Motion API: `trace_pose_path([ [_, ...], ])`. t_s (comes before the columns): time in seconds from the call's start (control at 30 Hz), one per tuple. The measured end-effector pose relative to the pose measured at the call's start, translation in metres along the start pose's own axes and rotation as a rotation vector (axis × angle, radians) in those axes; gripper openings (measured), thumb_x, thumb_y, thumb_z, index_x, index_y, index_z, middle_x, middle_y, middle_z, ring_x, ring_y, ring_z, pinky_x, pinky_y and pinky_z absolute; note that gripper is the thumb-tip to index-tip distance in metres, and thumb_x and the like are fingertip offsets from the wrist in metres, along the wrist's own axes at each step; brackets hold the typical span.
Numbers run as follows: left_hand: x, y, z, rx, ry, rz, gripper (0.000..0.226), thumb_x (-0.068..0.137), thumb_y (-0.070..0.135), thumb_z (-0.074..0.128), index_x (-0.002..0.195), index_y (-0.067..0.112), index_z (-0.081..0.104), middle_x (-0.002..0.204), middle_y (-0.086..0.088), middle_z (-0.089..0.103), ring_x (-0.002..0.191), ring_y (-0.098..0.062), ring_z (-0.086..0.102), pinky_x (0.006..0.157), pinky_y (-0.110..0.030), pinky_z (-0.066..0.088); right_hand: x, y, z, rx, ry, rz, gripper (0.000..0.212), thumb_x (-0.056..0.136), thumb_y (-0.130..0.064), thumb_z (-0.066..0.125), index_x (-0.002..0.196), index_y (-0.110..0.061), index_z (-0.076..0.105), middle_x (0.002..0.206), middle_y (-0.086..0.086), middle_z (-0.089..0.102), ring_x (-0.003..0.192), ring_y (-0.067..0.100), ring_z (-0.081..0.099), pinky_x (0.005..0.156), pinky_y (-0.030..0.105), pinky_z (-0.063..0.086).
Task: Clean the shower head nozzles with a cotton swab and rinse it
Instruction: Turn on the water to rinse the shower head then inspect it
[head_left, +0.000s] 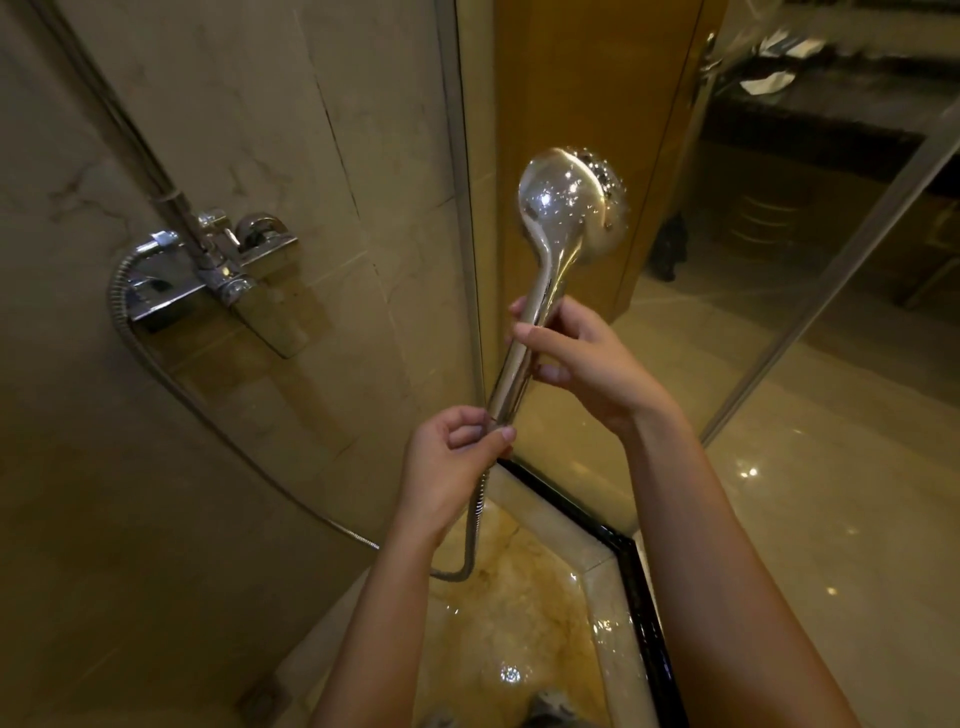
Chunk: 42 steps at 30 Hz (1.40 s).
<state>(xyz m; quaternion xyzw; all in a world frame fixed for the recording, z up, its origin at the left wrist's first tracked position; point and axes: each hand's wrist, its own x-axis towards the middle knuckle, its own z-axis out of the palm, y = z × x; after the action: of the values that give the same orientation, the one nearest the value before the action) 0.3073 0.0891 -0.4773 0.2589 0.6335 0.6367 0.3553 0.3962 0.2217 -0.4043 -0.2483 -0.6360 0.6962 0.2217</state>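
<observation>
A chrome shower head stands upright in front of me, its wet back toward me and its nozzle face turned away to the right. My right hand grips the middle of the handle with curled fingers. My left hand pinches the handle's lower end where the metal hose joins. No cotton swab is visible.
The hose loops down and left to the chrome mixer valve on the tiled wall. A glass shower panel stands right behind the shower head. The wet shower floor lies below, bounded by a raised curb with a black seal.
</observation>
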Motion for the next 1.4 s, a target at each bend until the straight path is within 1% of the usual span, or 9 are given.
trace_pose_path([
  [0.1,-0.001,0.0,-0.001,0.009,0.029,-0.016,0.018,0.075,0.003,0.072,0.082,0.015,0.061,0.069,-0.002,0.073,0.063,-0.012,0.07,0.061,-0.018,0.053,-0.002,-0.003,-0.008,0.073,-0.137,0.018,0.034,0.091,0.006,0.047,0.124,-0.003,0.051,0.118,0.008,0.065,0.109,0.02,0.065,0.09,0.037,0.054],
  [0.23,-0.003,-0.003,-0.002,0.021,0.071,-0.019,0.02,0.073,0.004,0.074,0.081,0.018,0.061,0.071,-0.001,0.072,0.068,-0.016,0.069,0.07,-0.027,0.054,-0.004,-0.005,-0.009,0.04,-0.181,-0.006,0.037,0.09,0.01,0.05,0.125,-0.001,0.051,0.112,0.008,0.068,0.099,0.015,0.069,0.084,0.027,0.057],
  [0.47,-0.002,-0.004,-0.003,0.025,0.083,-0.007,0.021,0.072,0.009,0.076,0.084,0.019,0.062,0.072,0.0,0.075,0.072,-0.017,0.072,0.069,-0.024,0.055,-0.002,0.0,-0.001,-0.001,0.003,-0.05,0.046,0.082,-0.003,0.068,0.123,0.005,0.049,0.105,0.015,0.069,0.092,0.014,0.071,0.069,0.021,0.056],
  [0.63,-0.001,-0.008,-0.001,0.035,0.04,-0.02,0.021,0.073,0.014,0.076,0.087,0.022,0.063,0.077,0.001,0.075,0.074,-0.016,0.072,0.064,-0.02,0.053,0.003,0.005,0.003,-0.168,0.128,-0.063,0.04,0.073,-0.024,0.08,0.105,-0.013,0.057,0.088,0.003,0.062,0.08,0.016,0.061,0.071,0.029,0.052],
  [0.77,0.0,-0.009,0.0,0.024,0.057,-0.012,0.021,0.072,0.013,0.077,0.086,0.021,0.063,0.072,0.001,0.075,0.069,-0.015,0.072,0.063,-0.021,0.053,0.005,0.006,0.004,-0.247,0.083,-0.052,0.036,0.083,-0.036,0.07,0.113,-0.022,0.056,0.095,0.001,0.06,0.081,0.01,0.059,0.072,0.025,0.05],
  [0.9,-0.002,-0.01,-0.001,0.013,0.059,-0.014,0.02,0.072,0.011,0.076,0.084,0.021,0.063,0.071,0.001,0.075,0.07,-0.015,0.072,0.065,-0.023,0.051,0.004,0.0,-0.009,-0.073,-0.151,0.044,0.034,0.09,-0.008,0.058,0.123,-0.015,0.053,0.121,0.004,0.064,0.104,0.013,0.067,0.09,0.036,0.054],
  [1.0,-0.002,-0.009,0.0,0.004,0.061,-0.02,0.02,0.072,0.008,0.076,0.084,0.019,0.064,0.072,0.0,0.075,0.07,-0.014,0.071,0.063,-0.019,0.053,0.001,-0.003,-0.014,-0.039,-0.217,0.015,0.038,0.09,0.001,0.054,0.127,-0.008,0.05,0.121,0.006,0.066,0.103,0.019,0.069,0.088,0.032,0.056],
  [1.23,0.002,-0.008,0.002,0.02,0.094,-0.02,0.021,0.071,0.013,0.077,0.083,0.023,0.064,0.075,0.0,0.075,0.073,-0.016,0.072,0.065,-0.021,0.052,0.005,0.0,-0.005,-0.108,-0.037,-0.101,0.038,0.081,-0.007,0.071,0.116,-0.004,0.056,0.106,0.017,0.07,0.094,0.019,0.07,0.073,0.02,0.056],
  [1.4,0.002,-0.008,0.006,-0.018,0.043,-0.069,0.026,0.072,0.017,0.076,0.094,0.021,0.063,0.08,-0.002,0.076,0.076,-0.017,0.073,0.066,-0.022,0.054,0.012,0.005,0.008,-0.347,0.126,-0.208,0.045,0.077,-0.026,0.077,0.1,0.004,0.053,0.087,0.019,0.058,0.079,0.03,0.058,0.073,0.044,0.051],
])
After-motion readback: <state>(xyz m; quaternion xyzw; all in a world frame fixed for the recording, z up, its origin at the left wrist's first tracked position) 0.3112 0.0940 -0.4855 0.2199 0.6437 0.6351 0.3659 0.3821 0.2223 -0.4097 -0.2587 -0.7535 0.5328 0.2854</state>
